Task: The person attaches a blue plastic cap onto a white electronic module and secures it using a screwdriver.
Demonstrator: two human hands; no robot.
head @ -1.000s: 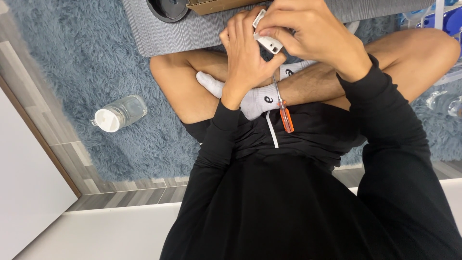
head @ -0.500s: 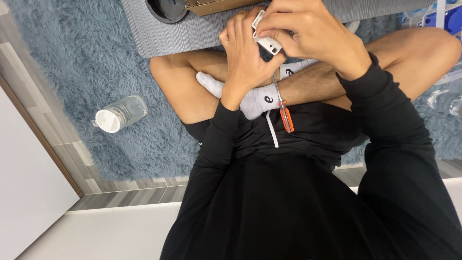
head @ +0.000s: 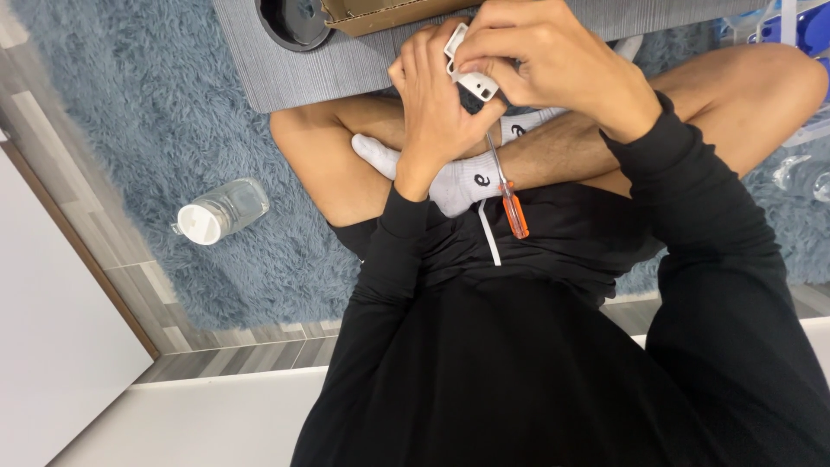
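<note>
- A small white plastic device (head: 471, 73) is being gripped by both hands near the top centre of the frame, above the crossed legs.
- The left hand (head: 437, 108) is being wrapped around the lower part of the device, fingers curled closed and thumb pressed against its underside.
- The right hand (head: 545, 60) is being closed over the device from the upper right, with its fingertips (head: 467, 54) pinched on the white edge.
- A screwdriver with an orange handle (head: 515, 212) is being left resting on the lap, just below the hands, its thin shaft pointed up toward the device; whether the tip is touching anything cannot be told.
- A white drawstring (head: 488, 238) is being seen hanging just left of the screwdriver, over the black shorts.
- White socks (head: 454, 182) are being shown under the left wrist, on the crossed feet.
- A grey low table (head: 294, 73) is being seen along the top of the frame, with a black round object (head: 294, 19) and a cardboard box (head: 380, 13) sitting on it.
- A clear plastic bottle with a white cap (head: 220, 212) is being left lying on its side on the blue shaggy rug (head: 130, 130), at the left of the frame, well apart from the hands.
</note>
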